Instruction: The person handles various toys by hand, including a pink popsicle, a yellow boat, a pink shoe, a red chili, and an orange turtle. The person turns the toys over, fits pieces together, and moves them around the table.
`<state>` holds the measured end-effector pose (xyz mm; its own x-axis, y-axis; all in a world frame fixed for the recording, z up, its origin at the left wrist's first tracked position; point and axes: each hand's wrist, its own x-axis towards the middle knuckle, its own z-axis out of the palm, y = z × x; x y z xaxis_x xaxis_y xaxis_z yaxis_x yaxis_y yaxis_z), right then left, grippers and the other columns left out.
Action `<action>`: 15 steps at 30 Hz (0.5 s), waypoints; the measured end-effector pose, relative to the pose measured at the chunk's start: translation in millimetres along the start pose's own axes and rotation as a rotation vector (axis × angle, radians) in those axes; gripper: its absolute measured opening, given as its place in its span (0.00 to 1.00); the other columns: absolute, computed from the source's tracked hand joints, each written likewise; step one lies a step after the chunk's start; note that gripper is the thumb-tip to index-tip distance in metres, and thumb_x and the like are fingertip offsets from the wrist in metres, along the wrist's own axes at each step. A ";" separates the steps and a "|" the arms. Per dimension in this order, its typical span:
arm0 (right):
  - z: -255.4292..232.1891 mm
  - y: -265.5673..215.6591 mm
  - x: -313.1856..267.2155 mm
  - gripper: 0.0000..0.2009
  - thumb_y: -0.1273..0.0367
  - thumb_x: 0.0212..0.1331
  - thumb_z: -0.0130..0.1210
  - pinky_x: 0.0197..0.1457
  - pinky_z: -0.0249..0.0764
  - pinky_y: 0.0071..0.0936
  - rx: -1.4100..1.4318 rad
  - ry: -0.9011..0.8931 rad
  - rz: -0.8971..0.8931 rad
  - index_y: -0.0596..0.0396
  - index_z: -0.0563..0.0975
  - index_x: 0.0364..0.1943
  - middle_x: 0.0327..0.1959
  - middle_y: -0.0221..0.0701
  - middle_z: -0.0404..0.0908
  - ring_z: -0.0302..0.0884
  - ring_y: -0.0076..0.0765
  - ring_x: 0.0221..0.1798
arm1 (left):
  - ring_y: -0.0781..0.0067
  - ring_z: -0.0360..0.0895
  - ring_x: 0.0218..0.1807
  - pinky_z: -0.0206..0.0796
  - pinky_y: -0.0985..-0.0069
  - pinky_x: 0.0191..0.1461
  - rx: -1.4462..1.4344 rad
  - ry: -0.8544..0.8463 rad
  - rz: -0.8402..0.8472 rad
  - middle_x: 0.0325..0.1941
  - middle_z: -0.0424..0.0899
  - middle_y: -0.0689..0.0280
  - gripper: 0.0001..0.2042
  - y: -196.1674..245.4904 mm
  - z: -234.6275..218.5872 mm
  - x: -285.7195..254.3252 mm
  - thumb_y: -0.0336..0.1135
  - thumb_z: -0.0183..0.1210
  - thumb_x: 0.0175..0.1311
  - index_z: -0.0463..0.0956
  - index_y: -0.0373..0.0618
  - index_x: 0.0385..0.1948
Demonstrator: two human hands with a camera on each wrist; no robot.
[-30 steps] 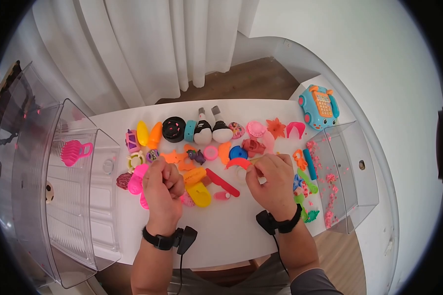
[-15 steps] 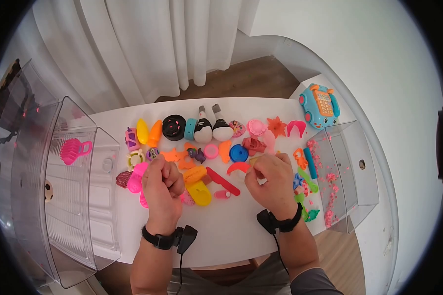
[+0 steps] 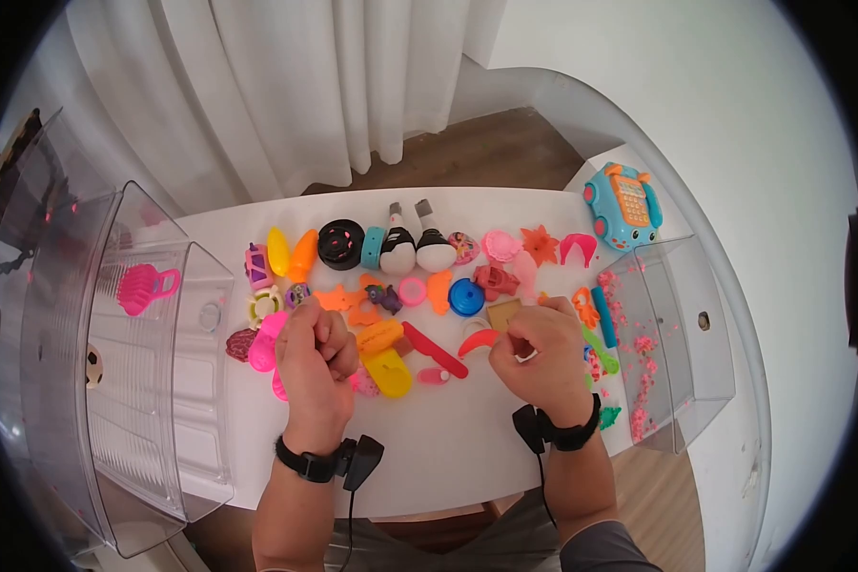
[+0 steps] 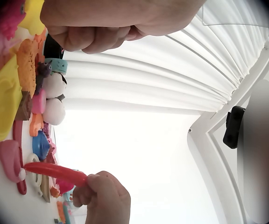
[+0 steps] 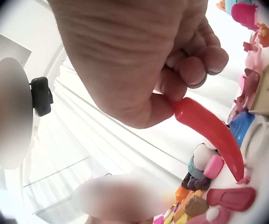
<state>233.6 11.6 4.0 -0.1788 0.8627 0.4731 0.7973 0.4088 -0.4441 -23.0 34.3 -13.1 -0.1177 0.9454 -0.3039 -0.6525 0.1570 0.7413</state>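
My right hand (image 3: 548, 362) pinches a red toy chili pepper (image 5: 216, 135) by one end between thumb and fingers. The pepper curves away from the grip, its free tip pointing down and left over the table in the head view. Close by lie a small tan tray (image 3: 502, 312), a blue round lid (image 3: 465, 297) and a long red toy knife (image 3: 435, 350). My left hand (image 3: 316, 372) is curled into a loose fist above the near left of the toys, with nothing seen in it. Beside it are a yellow spoon-like toy (image 3: 387, 374) and a pink toy (image 3: 263, 353).
Many toys cover the white table (image 3: 429, 458). To the left stands a clear bin (image 3: 176, 372) with a pink scoop (image 3: 148, 289) in it. A clear box (image 3: 688, 381) with pink bits and a blue toy telephone (image 3: 623, 207) stand on the right.
My right hand has shifted a little to the right with the chili pepper, uncovering more of the tan tray. The left hand stays nearly in place.
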 end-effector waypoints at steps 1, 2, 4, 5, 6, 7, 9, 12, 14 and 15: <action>-0.6 2.1 -0.8 0.09 0.76 0.44 0.62 0.39 0.63 0.32 0.002 -0.002 -0.001 0.49 0.72 0.22 0.19 0.23 0.74 0.71 0.32 0.22 | 0.82 0.47 0.16 0.38 0.77 0.20 -0.014 0.005 0.002 0.18 0.57 0.74 0.18 -0.2 -0.2 0.1 0.41 0.51 0.77 0.60 0.51 0.23; -0.7 4.2 -1.8 0.08 0.76 0.45 0.62 0.39 0.63 0.32 0.006 0.032 -0.007 0.49 0.73 0.22 0.19 0.23 0.74 0.71 0.32 0.22 | 0.82 0.47 0.16 0.38 0.77 0.20 -0.014 0.007 0.002 0.18 0.57 0.74 0.18 -0.2 -0.3 0.3 0.41 0.51 0.77 0.60 0.51 0.23; 0.5 3.4 -1.4 0.08 0.76 0.45 0.62 0.40 0.63 0.32 0.011 0.065 -0.011 0.49 0.73 0.23 0.19 0.23 0.74 0.71 0.32 0.22 | 0.82 0.47 0.16 0.38 0.77 0.20 -0.014 0.005 0.001 0.18 0.56 0.74 0.19 -0.2 0.2 0.2 0.41 0.51 0.77 0.60 0.50 0.22; 2.4 -0.9 0.9 0.08 0.75 0.45 0.63 0.40 0.63 0.32 0.029 0.081 -0.003 0.49 0.73 0.23 0.19 0.23 0.74 0.71 0.32 0.22 | 0.82 0.47 0.16 0.38 0.77 0.20 -0.014 0.005 -0.001 0.18 0.56 0.74 0.19 -0.4 0.2 0.0 0.41 0.51 0.77 0.60 0.50 0.22; 4.4 -4.4 2.5 0.08 0.75 0.45 0.63 0.41 0.64 0.32 0.046 0.098 0.005 0.50 0.73 0.23 0.18 0.23 0.74 0.71 0.32 0.22 | 0.82 0.47 0.16 0.38 0.77 0.20 -0.012 0.004 0.002 0.18 0.56 0.74 0.19 -0.5 0.6 -0.2 0.41 0.51 0.77 0.60 0.50 0.22; 8.1 -6.2 2.8 0.08 0.75 0.45 0.63 0.41 0.64 0.32 0.044 0.099 0.006 0.50 0.73 0.23 0.18 0.23 0.74 0.71 0.32 0.22 | 0.82 0.47 0.16 0.38 0.77 0.20 -0.010 0.003 0.004 0.18 0.56 0.74 0.19 -0.4 0.9 -0.2 0.41 0.51 0.77 0.60 0.50 0.22; 15.3 -7.1 2.6 0.12 0.78 0.43 0.61 0.43 0.66 0.33 0.058 0.123 -0.005 0.51 0.68 0.17 0.15 0.25 0.70 0.67 0.34 0.19 | 0.82 0.47 0.17 0.38 0.78 0.20 -0.007 0.004 0.004 0.18 0.56 0.74 0.19 -0.1 0.9 0.0 0.41 0.51 0.77 0.60 0.50 0.22; 3.9 -6.6 3.4 0.12 0.78 0.43 0.61 0.43 0.66 0.33 0.027 0.054 0.016 0.51 0.68 0.17 0.15 0.25 0.70 0.67 0.34 0.19 | 0.82 0.47 0.17 0.38 0.78 0.20 -0.009 0.010 0.007 0.18 0.56 0.74 0.19 -0.9 -0.4 1.1 0.41 0.51 0.77 0.60 0.50 0.22; -5.3 3.5 -0.4 0.11 0.76 0.43 0.62 0.42 0.66 0.33 -0.004 0.030 -0.005 0.51 0.70 0.19 0.15 0.24 0.71 0.68 0.34 0.20 | 0.82 0.47 0.17 0.38 0.78 0.20 -0.011 0.018 0.011 0.18 0.56 0.74 0.19 -0.4 -1.8 1.4 0.41 0.51 0.77 0.60 0.50 0.22; -7.5 5.9 -1.5 0.10 0.75 0.44 0.63 0.42 0.66 0.34 -0.039 0.007 -0.021 0.50 0.71 0.20 0.16 0.24 0.72 0.70 0.34 0.20 | 0.82 0.47 0.17 0.38 0.78 0.20 -0.013 0.022 0.006 0.18 0.56 0.74 0.19 -0.7 -1.5 1.3 0.42 0.51 0.77 0.60 0.50 0.22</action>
<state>242.9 10.4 6.4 -0.1916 0.8517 0.4877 0.8156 0.4146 -0.4037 -23.8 35.0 -14.9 -0.1381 0.9398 -0.3127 -0.6611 0.1477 0.7357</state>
